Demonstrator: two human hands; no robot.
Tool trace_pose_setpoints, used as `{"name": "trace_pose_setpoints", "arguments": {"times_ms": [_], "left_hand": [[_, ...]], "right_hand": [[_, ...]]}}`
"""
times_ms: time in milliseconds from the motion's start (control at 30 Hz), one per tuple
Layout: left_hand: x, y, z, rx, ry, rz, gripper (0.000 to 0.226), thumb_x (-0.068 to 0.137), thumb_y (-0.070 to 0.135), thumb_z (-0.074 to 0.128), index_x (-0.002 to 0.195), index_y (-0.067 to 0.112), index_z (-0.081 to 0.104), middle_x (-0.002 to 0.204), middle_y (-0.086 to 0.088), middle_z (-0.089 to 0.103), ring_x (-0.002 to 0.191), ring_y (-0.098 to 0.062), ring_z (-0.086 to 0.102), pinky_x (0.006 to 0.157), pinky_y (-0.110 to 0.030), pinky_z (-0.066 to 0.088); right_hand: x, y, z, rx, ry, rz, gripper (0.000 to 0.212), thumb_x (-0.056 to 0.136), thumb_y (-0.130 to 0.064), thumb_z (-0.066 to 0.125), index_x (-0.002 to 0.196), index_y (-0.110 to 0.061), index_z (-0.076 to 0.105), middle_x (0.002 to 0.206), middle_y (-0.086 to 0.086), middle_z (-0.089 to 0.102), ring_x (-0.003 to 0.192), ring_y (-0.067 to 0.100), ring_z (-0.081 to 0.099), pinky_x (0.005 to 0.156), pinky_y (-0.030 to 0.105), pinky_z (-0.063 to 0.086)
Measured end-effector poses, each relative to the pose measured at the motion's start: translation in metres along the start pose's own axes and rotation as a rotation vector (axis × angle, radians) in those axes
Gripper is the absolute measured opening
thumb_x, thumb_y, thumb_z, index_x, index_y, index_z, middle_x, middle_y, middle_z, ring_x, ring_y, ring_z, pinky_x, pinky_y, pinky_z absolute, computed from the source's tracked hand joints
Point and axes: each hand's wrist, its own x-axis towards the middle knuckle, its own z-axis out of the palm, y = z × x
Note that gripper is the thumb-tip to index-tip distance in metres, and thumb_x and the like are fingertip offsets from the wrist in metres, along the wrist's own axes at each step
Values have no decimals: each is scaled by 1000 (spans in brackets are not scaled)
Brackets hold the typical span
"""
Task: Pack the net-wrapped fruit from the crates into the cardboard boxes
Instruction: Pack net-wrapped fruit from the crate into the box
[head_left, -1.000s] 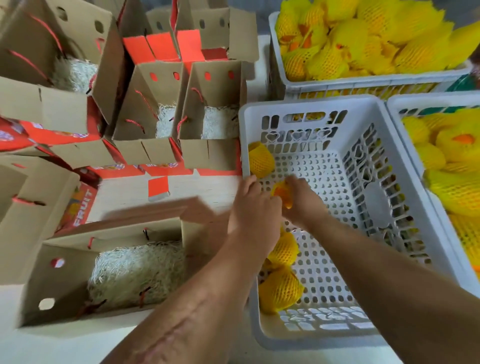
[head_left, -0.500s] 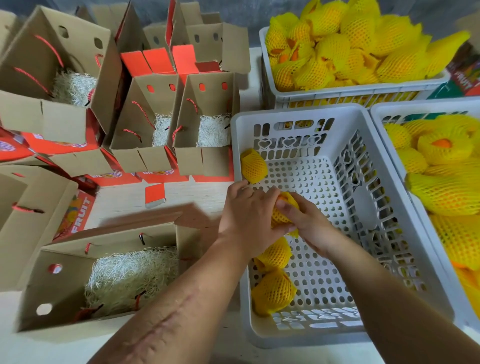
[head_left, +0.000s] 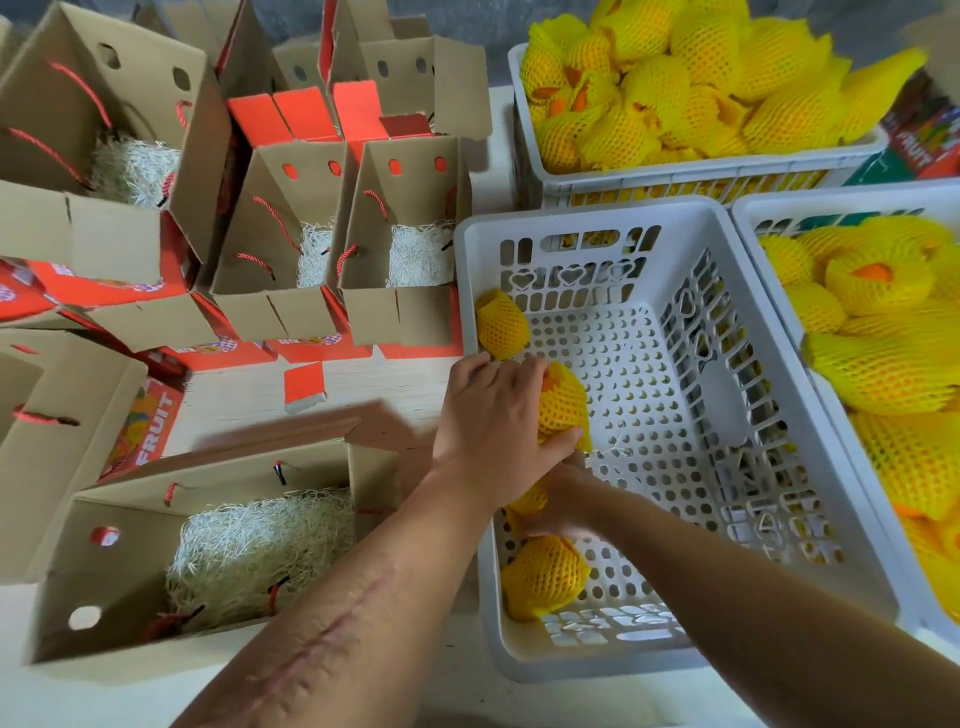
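One net-wrapped fruit (head_left: 563, 402) is held in the left hand (head_left: 491, 415) grip above the white crate (head_left: 675, 654). Another fruit (head_left: 527, 504) is clasped by the right hand (head_left: 563, 506), low in the crate beside the nearest cardboard box (head_left: 130, 540).

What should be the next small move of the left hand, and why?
Probably lift the wrapped fruit that the left hand grips out of the white crate and carry it left to the near open box, whose straw bed holds no fruit.

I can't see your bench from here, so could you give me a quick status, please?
Left hand grips a netted fruit over the near crate. Right hand, partly hidden, on another fruit below. Nearest open box unobstructed.
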Motion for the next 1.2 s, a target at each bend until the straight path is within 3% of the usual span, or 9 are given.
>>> {"name": "trace_pose_setpoints", "arguments": {"times_ms": [100, 200, 333, 467, 633, 733, 833, 1033, 1200], "left_hand": [[-2, -2, 1, -101, 53, -2, 74, 83, 82, 48, 128, 23, 50, 114, 9, 68, 108, -17, 63, 113, -39, 31], [-4, -4, -3, -365, 101, -16, 74, 75, 84, 62, 125, 30, 50, 114, 17, 62, 109, -9, 58, 110, -34, 31], [-26, -3, -21, -1080, 186, -263, 68, 74, 66, 81, 127, 38, 51, 121, 15, 61, 111, -7, 61, 94, -35, 51], [-58, -13, -54, -1532, 417, -414, 38, 87, 37, 73, 119, 27, 57, 100, 16, 73, 88, 0, 70, 73, -17, 55], [-95, -68, -83, -1813, 326, -828, 42, 64, 45, 71, 104, 32, 74, 99, -4, 75, 90, -22, 71, 74, -42, 56], [-124, -121, -100, -1829, 296, -1042, 58, 72, 49, 65, 124, 25, 66, 117, -12, 72, 100, -25, 69, 70, -40, 58], [-158, -174, -115, -1894, 293, -1101, 53, 77, 58, 63, 119, 26, 68, 103, -6, 76, 89, -20, 73, 63, -37, 59], [-221, -264, -108, -1764, 280, -1204, 28, 95, 45, 70, 117, 30, 63, 106, -1, 74, 97, -21, 73, 66, -43, 62], [-234, -279, -91, -1409, -48, -1135, 45, 89, 44, 75, 123, 30, 49, 121, -3, 65, 101, -22, 69, 77, -47, 64]], "right_hand": [[-9, -13, -16, -209, 89, 10, 93, 71, -53, 72, 152, -26, 34, 137, 7, 49, 117, 27, 55, 95, 40, 53], [-33, -23, -43, -216, 272, 203, 76, 69, -69, 54, 139, -42, 42, 122, -1, 57, 117, 26, 55, 97, 45, 51], [-74, -27, -66, 370, 459, 132, 41, 76, -62, 50, 99, -30, 62, 92, -4, 70, 80, 18, 64, 73, 36, 55], [-126, -73, -56, 909, 686, -30, 48, 74, -73, 50, 67, -29, 70, 51, -12, 62, 45, 5, 60, 48, 26, 45], [-139, -164, -18, 798, 833, -271, 42, 75, -67, 56, 90, -28, 63, 72, -14, 64, 66, -3, 60, 58, 18, 45], [-133, -216, 10, 867, 650, -362, 47, 66, -67, 63, 105, -40, 61, 88, -16, 70, 80, -6, 65, 64, 15, 50], [-121, -257, 38, 960, 468, -439, 48, 63, -57, 67, 107, -38, 66, 94, -12, 75, 84, 4, 70, 64, 23, 55], [-85, -315, 94, 1094, 429, -222, 49, 76, -59, 72, 108, -22, 71, 96, 0, 77, 95, 24, 73, 81, 40, 59], [-65, -336, 117, 1021, 369, -116, 13, 92, -33, 72, 94, -21, 74, 84, 2, 75, 72, 13, 69, 55, 23, 52]]}}
